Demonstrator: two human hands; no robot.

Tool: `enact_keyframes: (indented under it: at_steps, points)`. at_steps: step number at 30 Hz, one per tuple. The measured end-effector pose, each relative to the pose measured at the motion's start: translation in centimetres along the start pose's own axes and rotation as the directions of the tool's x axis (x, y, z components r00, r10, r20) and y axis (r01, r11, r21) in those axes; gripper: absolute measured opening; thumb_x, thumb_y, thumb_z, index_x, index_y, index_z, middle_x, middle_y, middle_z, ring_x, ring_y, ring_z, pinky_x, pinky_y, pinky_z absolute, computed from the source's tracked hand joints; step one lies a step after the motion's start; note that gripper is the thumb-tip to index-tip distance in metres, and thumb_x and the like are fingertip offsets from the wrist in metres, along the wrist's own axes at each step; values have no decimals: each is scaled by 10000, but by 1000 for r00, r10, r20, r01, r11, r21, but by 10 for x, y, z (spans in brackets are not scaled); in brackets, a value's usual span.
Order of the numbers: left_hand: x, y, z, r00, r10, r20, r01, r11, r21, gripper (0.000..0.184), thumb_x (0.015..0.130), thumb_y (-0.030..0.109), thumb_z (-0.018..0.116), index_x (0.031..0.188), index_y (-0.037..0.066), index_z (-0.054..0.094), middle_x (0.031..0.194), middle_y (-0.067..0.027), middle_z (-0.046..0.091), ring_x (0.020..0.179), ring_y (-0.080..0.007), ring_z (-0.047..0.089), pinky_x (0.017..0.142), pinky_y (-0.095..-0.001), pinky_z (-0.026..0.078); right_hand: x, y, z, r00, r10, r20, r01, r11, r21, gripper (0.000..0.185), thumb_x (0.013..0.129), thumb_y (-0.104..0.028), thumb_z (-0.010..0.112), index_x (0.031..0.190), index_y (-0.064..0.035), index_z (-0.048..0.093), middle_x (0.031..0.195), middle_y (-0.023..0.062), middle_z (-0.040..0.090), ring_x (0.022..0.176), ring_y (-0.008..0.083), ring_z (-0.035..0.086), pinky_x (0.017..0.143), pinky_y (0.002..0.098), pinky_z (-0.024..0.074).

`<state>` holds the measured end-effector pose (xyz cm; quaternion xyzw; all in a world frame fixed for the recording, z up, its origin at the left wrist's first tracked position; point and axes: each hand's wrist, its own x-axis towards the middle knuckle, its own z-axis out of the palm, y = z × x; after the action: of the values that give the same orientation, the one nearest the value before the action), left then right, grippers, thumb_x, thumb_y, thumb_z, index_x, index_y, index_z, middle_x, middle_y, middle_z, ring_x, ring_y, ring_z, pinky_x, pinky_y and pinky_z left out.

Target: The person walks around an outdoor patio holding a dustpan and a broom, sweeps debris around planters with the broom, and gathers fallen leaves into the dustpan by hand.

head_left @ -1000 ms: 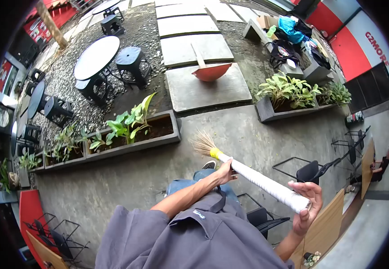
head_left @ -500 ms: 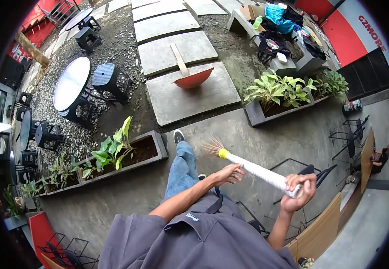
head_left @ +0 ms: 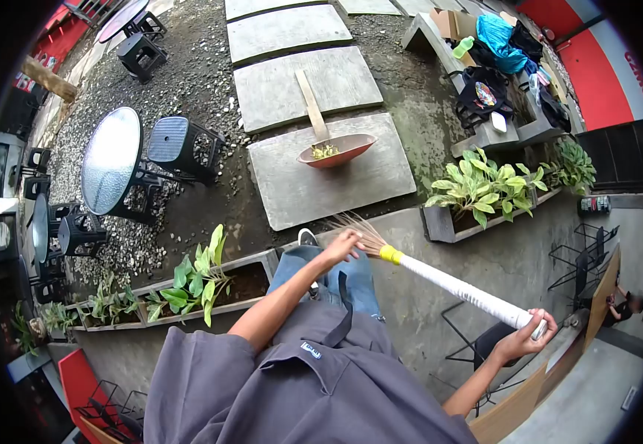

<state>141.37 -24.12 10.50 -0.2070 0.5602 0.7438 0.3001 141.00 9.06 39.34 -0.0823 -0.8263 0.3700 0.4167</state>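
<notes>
A stick broom with a white-wrapped handle (head_left: 462, 288) and a yellow band slants across in front of my body. My right hand (head_left: 528, 338) is closed round the end of its handle. Beside the thin bristles (head_left: 362, 228) is my left hand (head_left: 342, 248), its fingers loosely bent and apart; whether they touch the bristles is hard to tell. Farther ahead, a red dustpan (head_left: 347, 153) with a wooden handle (head_left: 312, 103) rests on a concrete slab (head_left: 284, 196), with some yellow-green bits (head_left: 324, 152) in it.
Planter boxes stand at left (head_left: 240, 290) and right (head_left: 440, 222). A round table (head_left: 112, 159) and stools (head_left: 177, 144) are on the gravel. Bags (head_left: 482, 92) lie on a bench at upper right. Black chairs (head_left: 488, 344) stand at right, and a person (head_left: 621, 307) sits beyond.
The dustpan appears nearer, and bits inside it now show. My left hand has moved forward to the bristles. My right hand has shifted right and down, still holding the handle's end.
</notes>
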Motion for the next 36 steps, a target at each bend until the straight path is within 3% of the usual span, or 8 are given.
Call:
enact_keyframes:
  at_steps: [7, 15, 21, 24, 25, 34, 35, 36]
  points:
    - [-4, 3, -161, 834, -60, -549, 1, 994, -107, 360, 961, 369, 481, 1170, 78, 523, 920, -58, 667, 668, -120, 604, 560, -267, 467, 26, 30, 114, 988, 131, 85, -139, 986, 93, 112, 945, -101, 594, 939, -3, 538, 849, 77, 586, 810, 152, 570, 770, 310, 485]
    - [0, 4, -287, 734, -151, -663, 323, 935, 144, 303, 951, 291, 527, 1119, 42, 562, 821, -72, 675, 570, -135, 601, 524, -304, 503, 49, 6, 240, 993, 113, -37, -115, 990, -80, 151, 907, -89, 654, 930, 26, 559, 882, 84, 576, 795, 185, 592, 749, 340, 504]
    - [94, 61, -348, 737, -183, -650, 404, 891, 208, 283, 935, 265, 536, 1068, 18, 577, 818, -89, 688, 600, -151, 639, 597, -320, 532, 94, 6, 327, 997, 10, -76, -30, 965, -259, 195, 900, -91, 673, 1010, 36, 573, 961, 99, 583, 887, 201, 577, 808, 354, 488]
    - [157, 100, -382, 805, 80, -588, 314, 783, 537, 284, 939, 273, 534, 1055, 19, 587, 797, -70, 679, 645, -152, 625, 628, -309, 515, 111, 19, 350, 995, -52, -91, 14, 928, -372, 197, 895, -94, 675, 1015, 41, 597, 995, 111, 593, 901, 204, 587, 836, 362, 489]
    - [179, 125, -387, 800, 5, -600, 349, 809, 473, 303, 931, 292, 545, 1078, 33, 601, 879, -133, 710, 840, -237, 686, 759, -356, 531, 115, 20, 355, 994, -44, -97, 1, 914, -407, 199, 894, -100, 677, 1011, 43, 603, 1004, 114, 595, 901, 209, 589, 846, 363, 489]
    - [444, 229, -454, 920, 103, -379, 76, 899, 431, 297, 943, 277, 507, 1071, 15, 560, 904, -159, 680, 831, -267, 675, 670, -382, 544, 107, 15, 358, 997, 36, -68, -72, 736, -673, 250, 946, -172, 622, 1027, 62, 595, 955, 147, 636, 883, 218, 617, 840, 356, 512]
    - [479, 220, -470, 953, 102, -286, 108, 767, 633, 314, 928, 291, 507, 1069, 16, 562, 945, -184, 677, 858, -323, 666, 713, -428, 534, 101, 12, 319, 999, 43, 6, -14, 444, -896, 331, 913, -264, 666, 1015, 47, 614, 967, 145, 639, 893, 196, 613, 796, 357, 509]
    - [511, 209, -485, 978, 78, -192, 109, 595, 796, 331, 913, 305, 507, 1066, 17, 564, 985, -208, 673, 885, -379, 656, 757, -474, 524, 77, -4, 312, 986, 88, -138, -163, 478, -863, 324, 919, -161, 640, 1179, 23, 581, 1017, 153, 625, 764, 220, 609, 664, 320, 550]
